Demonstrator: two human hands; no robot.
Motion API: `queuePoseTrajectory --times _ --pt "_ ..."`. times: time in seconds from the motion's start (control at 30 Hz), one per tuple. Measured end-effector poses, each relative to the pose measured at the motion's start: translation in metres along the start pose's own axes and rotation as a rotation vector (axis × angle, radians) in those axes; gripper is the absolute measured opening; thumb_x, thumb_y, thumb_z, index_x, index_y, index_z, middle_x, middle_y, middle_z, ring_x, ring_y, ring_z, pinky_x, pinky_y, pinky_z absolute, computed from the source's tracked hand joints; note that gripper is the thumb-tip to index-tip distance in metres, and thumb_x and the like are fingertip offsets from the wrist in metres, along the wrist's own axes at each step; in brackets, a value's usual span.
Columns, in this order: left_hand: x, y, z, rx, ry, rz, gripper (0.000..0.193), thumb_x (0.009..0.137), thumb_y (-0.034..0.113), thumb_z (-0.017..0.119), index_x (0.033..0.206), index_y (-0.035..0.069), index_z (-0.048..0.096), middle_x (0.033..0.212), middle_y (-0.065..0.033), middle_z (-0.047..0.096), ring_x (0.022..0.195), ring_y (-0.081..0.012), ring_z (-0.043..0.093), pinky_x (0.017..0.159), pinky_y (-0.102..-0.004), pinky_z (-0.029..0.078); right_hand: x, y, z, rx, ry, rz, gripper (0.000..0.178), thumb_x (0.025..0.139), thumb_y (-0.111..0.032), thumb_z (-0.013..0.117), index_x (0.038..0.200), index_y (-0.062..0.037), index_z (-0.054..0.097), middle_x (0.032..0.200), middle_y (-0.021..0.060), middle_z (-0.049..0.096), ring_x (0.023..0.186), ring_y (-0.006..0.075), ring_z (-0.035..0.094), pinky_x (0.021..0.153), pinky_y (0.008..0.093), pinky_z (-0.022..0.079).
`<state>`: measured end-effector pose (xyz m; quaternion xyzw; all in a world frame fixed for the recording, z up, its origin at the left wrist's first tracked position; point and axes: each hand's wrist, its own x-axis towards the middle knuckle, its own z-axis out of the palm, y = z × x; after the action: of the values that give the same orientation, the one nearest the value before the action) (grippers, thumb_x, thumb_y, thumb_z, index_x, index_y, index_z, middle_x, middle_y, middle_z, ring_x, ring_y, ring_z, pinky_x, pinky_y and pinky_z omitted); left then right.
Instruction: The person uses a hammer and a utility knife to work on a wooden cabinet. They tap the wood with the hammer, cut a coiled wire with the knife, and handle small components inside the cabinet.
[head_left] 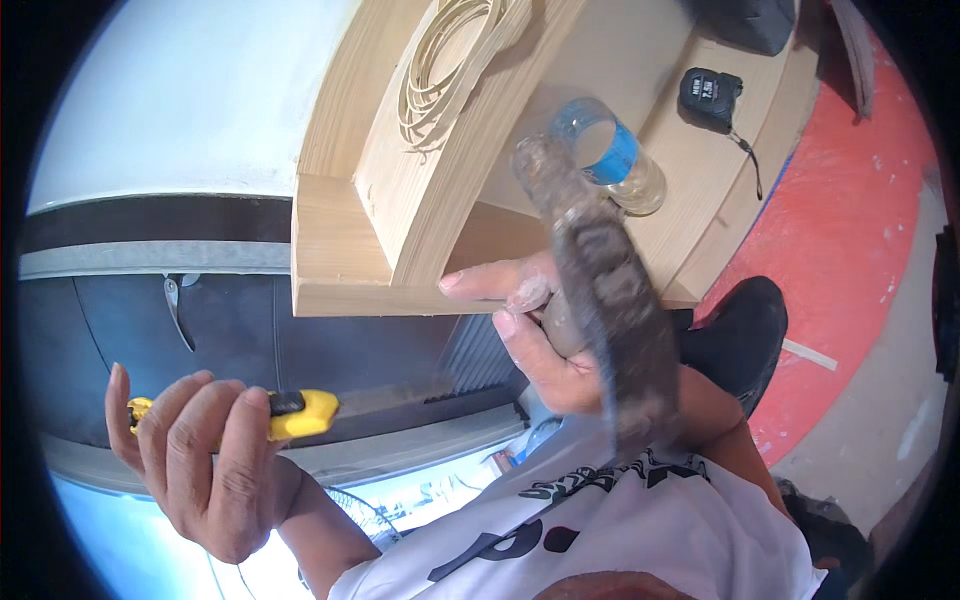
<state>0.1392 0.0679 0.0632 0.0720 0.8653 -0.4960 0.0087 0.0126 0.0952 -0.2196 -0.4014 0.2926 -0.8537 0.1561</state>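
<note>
My left hand (pixel 210 465) is closed around the yellow and black handle of a utility knife (pixel 305 415). Its greyish blade points right, toward my other hand, and is partly blurred. Beside the corner of a light wooden cabinet (pixel 345 298), my right hand (pixel 560 345) grips a hammer (pixel 615 290). The dark, worn hammer head is close to the camera, blurred, and hides part of that hand and wrist. My right index finger stretches along the cabinet's edge; whether it touches the wood I cannot tell.
On the pale wood lie a clear bottle with a blue label (pixel 612 160), a black tape measure (pixel 710 100) and coiled thin strips (pixel 430 85). Dark panels with a metal handle (pixel 175 305) are at left. Red floor covering (pixel 820 270) spreads right, near a black shoe (pixel 740 335).
</note>
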Motion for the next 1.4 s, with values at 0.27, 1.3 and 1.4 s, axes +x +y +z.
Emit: queuePoseTrajectory --times 0.27,1.3,1.4 --pt "0.018 -0.013 -0.003 -0.016 0.048 0.212 0.041 0.073 0.010 0.078 0.114 0.004 0.070 0.092 -0.0116 0.071 0.095 -0.0273 0.069 0.108 -0.0568 0.042 -0.005 -0.010 -0.009 -0.162 0.129 -0.215 0.041 0.088 0.008 0.063 0.115 -0.0072 0.037 0.111 0.0215 0.068 0.057 0.0004 0.049 0.060 0.0189 0.046" --pt "0.054 -0.049 0.018 -0.226 -0.052 0.386 0.055 0.080 0.001 0.065 0.134 -0.005 0.053 0.126 -0.0239 0.057 0.119 -0.0353 0.060 0.095 -0.0362 0.060 0.016 0.000 0.019 -0.358 0.367 -0.360 0.044 0.085 0.009 0.070 0.111 -0.0077 0.039 0.094 0.0131 0.069 0.062 0.0017 0.050 0.055 0.0174 0.040" --pt "0.048 -0.049 0.024 -0.242 -0.042 0.349 0.056 0.080 0.002 0.065 0.134 -0.005 0.053 0.126 -0.0239 0.057 0.119 -0.0353 0.060 0.095 -0.0362 0.060 0.018 -0.002 0.020 -0.467 0.360 -0.413 0.043 0.085 0.010 0.069 0.111 -0.0072 0.039 0.093 0.0116 0.068 0.068 0.0032 0.054 0.058 0.0182 0.042"
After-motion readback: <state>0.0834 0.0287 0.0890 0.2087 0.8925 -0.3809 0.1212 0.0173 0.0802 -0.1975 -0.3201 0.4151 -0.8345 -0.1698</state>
